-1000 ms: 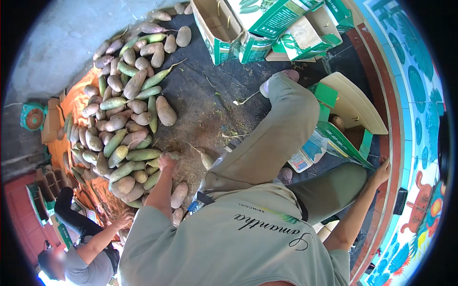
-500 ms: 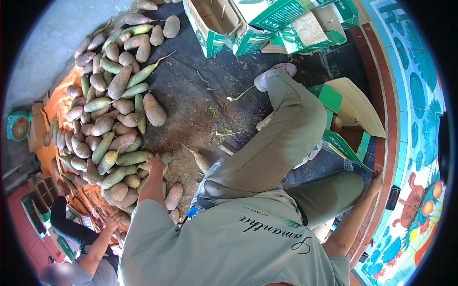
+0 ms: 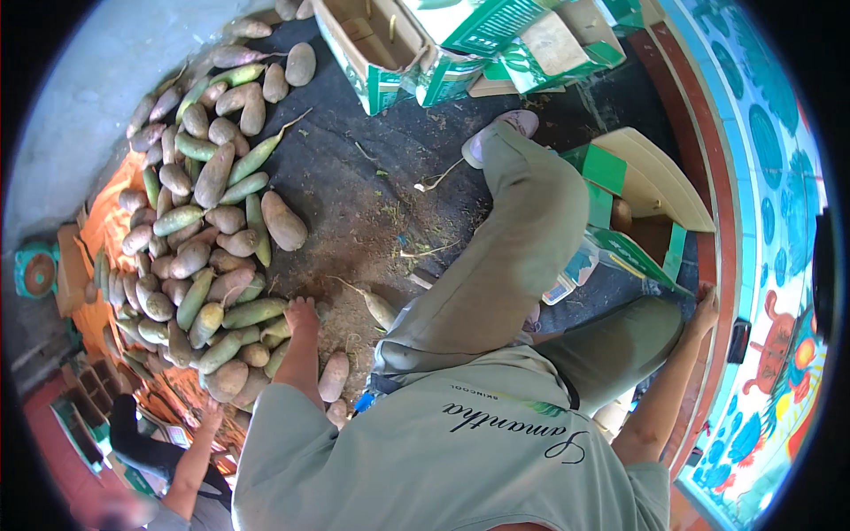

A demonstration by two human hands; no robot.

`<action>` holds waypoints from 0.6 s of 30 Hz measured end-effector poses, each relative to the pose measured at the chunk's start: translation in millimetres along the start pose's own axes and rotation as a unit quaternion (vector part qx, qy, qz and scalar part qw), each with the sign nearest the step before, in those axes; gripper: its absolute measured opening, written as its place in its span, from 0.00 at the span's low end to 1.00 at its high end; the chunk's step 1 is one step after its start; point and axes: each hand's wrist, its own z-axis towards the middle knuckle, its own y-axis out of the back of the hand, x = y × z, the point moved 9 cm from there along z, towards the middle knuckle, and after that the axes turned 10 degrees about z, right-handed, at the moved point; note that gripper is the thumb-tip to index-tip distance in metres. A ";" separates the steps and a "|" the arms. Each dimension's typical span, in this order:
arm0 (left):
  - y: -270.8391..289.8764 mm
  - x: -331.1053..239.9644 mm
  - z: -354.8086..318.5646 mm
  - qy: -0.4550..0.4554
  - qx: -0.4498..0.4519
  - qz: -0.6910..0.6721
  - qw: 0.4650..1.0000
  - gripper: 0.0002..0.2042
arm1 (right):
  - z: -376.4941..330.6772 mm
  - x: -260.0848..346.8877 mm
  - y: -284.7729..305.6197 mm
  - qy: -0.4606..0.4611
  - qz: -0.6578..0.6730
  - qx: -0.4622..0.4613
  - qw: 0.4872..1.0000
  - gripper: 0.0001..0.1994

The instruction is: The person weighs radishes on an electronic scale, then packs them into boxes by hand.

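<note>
A pile of long green-and-tan radishes and stubby brownish ones spreads over the left side of the floor. At its right edge my left hand [image 3: 303,314] is closed over the end of a long green radish [image 3: 255,312]; the fingers partly hide it. Close by, a pale radish with a thin root [image 3: 381,311] lies alone beside my leg. A pinkish-brown radish [image 3: 334,376] is just below my left forearm. Over on the right, my right hand [image 3: 705,313] leans on the red-brown ledge [image 3: 728,257], fingers laid along it, holding nothing.
Green-and-white cardboard boxes [image 3: 385,88] stand at the far side. An open green box [image 3: 651,221] with a brown radish inside sits right of my knee. A co-worker's hand [image 3: 211,414] reaches the pile's lower edge. A small green fan [image 3: 37,270] stands far left.
My left hand has shifted slightly right and nearer in the picture, still at the same green radish. The whole view has turned a little. My right hand stays on the ledge.
</note>
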 end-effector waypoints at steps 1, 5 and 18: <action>14.8 -1.6 -2.1 -0.008 -0.009 0.012 1.000 0.18 | 2.3 -2.2 3.9 0.017 0.019 -0.005 1.000 0.16; 39.4 -6.9 -12.6 0.003 0.025 0.007 1.000 0.28 | 7.6 -6.8 1.1 0.031 -0.005 -0.018 0.999 0.15; 137.9 66.2 -10.9 -0.004 -0.310 -0.647 0.697 0.31 | -40.0 69.3 -60.8 0.140 -0.205 -0.052 0.967 0.16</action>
